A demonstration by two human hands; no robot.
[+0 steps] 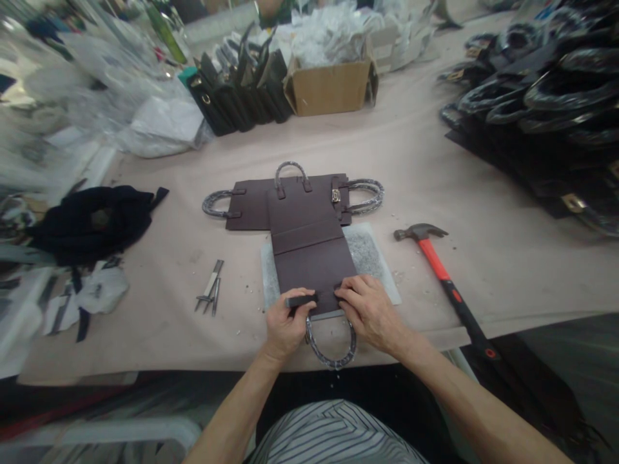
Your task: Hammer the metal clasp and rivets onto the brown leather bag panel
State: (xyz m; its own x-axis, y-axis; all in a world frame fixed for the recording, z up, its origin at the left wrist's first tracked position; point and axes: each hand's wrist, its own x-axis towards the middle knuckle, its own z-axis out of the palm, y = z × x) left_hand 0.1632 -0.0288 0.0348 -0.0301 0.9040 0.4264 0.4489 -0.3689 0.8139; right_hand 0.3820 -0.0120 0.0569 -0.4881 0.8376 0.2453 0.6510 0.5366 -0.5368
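Observation:
A dark brown leather bag piece [312,254] lies unfolded on a speckled pale slab [372,258], its near end toward me. My left hand [287,322] pinches a short dark strap [300,300] at the near left corner. At the near right corner, the fingers of my right hand [370,309] are pressed together on a small dark strap end, mostly hidden. Between my hands a plastic-wrapped handle [331,362] hangs toward the table's front edge. Beyond, another brown panel [249,206] with wrapped handles and a metal clasp [335,195] lies crosswise.
A claw hammer [438,261] lies at the right, metal punches [211,287] at the left. Dark cloth [97,222] sits further left. Black bags [236,90] and a cardboard box [331,87] stand at the back. Wrapped-handle bags [541,116] are piled at the far right.

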